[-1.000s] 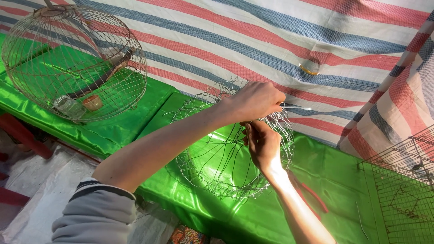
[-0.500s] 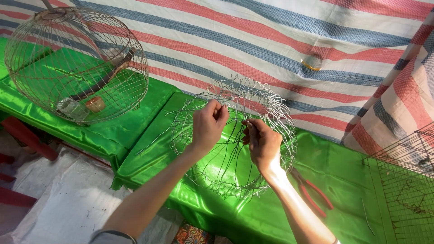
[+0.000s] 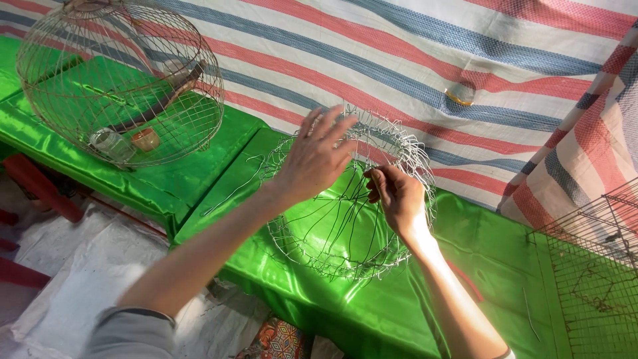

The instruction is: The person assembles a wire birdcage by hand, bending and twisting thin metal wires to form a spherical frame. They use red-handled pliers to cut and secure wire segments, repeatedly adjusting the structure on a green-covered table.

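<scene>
Two bare hands worked at a half-built wire cage frame that lay on the green-covered table. The left hand was spread wide, fingers fanned apart, its palm laid over the frame's upper rim at about ten o'clock, holding nothing closed in its grip. The right hand was drawn together, fingers curled and pinched on thin wires near the rim at about two o'clock; what exactly sat between the fingertips was too small to tell. Loose wire ends bristled along the top of the frame from twelve to three o'clock, and long bent wires ran down inside it towards six o'clock.

Outward from the hands, a finished round wire cage stood on the table at ten o'clock, well apart from the frame, with a stick perch and two small cups inside. A striped tarpaulin in red, blue and white hung behind the table from eleven to two o'clock. A square mesh cage sat at the table's edge at four o'clock. A red-handled tool lay on the green cloth just past the right forearm, partly hidden by it.
</scene>
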